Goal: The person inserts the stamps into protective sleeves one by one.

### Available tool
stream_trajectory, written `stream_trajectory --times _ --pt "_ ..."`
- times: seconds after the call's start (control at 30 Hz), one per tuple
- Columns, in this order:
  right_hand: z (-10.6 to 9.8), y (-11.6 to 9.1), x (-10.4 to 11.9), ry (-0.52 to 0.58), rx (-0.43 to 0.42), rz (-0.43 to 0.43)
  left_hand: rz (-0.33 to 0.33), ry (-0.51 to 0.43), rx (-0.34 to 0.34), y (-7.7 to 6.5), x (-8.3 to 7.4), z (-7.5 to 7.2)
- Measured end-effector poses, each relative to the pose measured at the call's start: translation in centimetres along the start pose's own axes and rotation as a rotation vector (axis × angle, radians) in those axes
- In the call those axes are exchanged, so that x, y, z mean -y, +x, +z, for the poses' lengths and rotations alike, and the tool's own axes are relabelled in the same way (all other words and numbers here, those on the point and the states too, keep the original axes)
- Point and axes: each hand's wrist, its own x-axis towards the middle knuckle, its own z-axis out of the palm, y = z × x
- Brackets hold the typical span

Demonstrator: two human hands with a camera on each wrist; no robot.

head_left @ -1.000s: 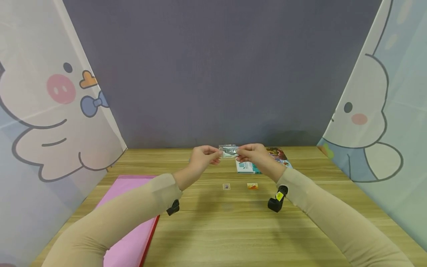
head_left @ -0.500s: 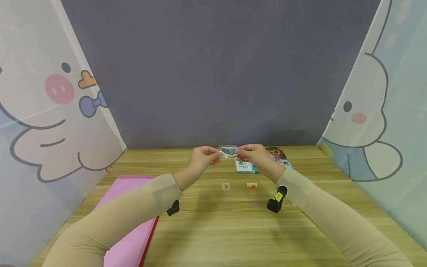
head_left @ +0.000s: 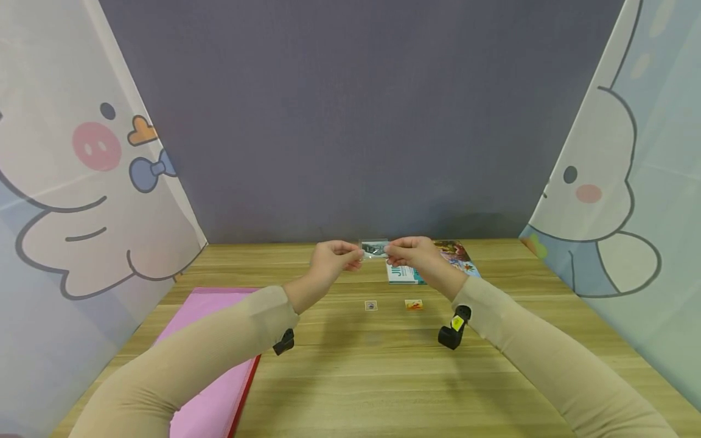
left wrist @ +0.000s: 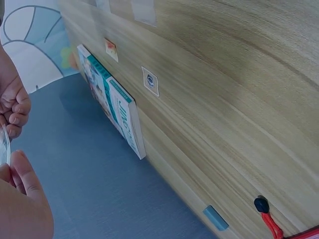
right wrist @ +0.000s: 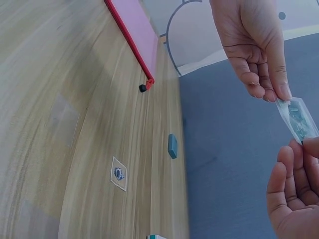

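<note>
Held up just left of the book (head_left: 402, 275) in the head view, the clear sleeve (head_left: 375, 250) has its ends pinched by the fingers of the left hand (head_left: 333, 258) and right hand (head_left: 418, 255), and is probably light, flexible and slippery, best gripped at its edges.

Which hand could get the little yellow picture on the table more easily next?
Probably the right hand. In the head view, it is almost straight beyond the yellow picture, while the left hand is off to the left. Both hands pinch the clear packet, so the right must let go first.
</note>
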Motion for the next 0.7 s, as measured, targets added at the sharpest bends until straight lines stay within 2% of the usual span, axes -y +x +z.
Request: stream_trajectory --times 0.3,0.7 --pt "0.3 0.25 -0.26 -0.031 -0.005 -0.006 0.016 0.001 -0.016 -0.07 0.24 -0.09" --pt "0.65 0.28 -0.31 0.003 -0.014 0.0 0.014 -0.028 -0.038 0.09 0.38 -0.02"
